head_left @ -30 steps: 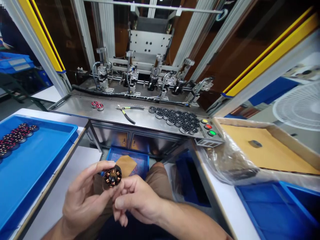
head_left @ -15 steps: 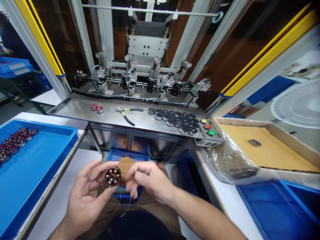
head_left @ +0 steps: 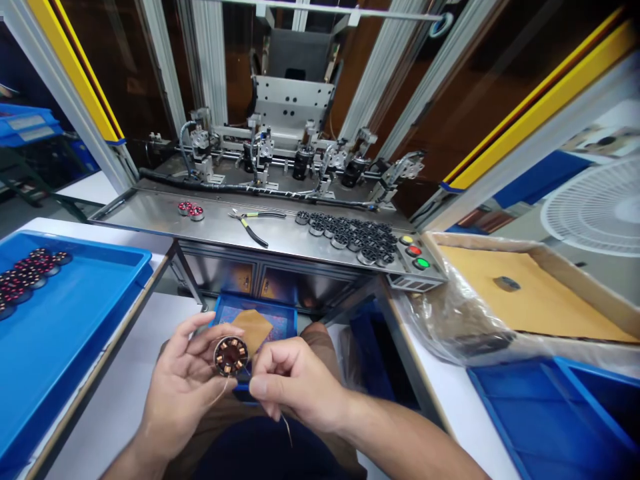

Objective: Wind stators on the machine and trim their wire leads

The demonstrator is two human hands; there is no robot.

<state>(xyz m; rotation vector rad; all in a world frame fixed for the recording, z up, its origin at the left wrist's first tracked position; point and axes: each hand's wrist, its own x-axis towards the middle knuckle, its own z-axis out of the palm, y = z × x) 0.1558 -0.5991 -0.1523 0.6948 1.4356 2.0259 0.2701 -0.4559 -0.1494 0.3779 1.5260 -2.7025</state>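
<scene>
My left hand (head_left: 187, 377) grips a round motor stator (head_left: 231, 355) with copper windings by its rim, its face turned toward me. Thin copper wire ends trail from the stator. Beside it my right hand (head_left: 295, 377) is closed, thumb against forefinger, on a copper wire (head_left: 287, 427) whose loose end hangs below the fingers. On the metal bench ahead lie cutting pliers (head_left: 250, 225) with black and yellow handles, jaws spread. Two stators with red windings (head_left: 191, 211) sit left of the pliers. To their right is a cluster of black stator cores (head_left: 350, 237).
A blue tray (head_left: 100, 293) at left holds several wound stators. A winding machine (head_left: 300, 153) stands behind the bench. Push buttons (head_left: 414, 251) sit at the bench's right end, beside a plastic-lined carton (head_left: 480, 287). A blue bin (head_left: 287, 313) with brown paper is below my hands.
My right hand has closed more tightly on a wire and shifted slightly right and down. The stator has turned a little in my left hand and moved slightly right.
</scene>
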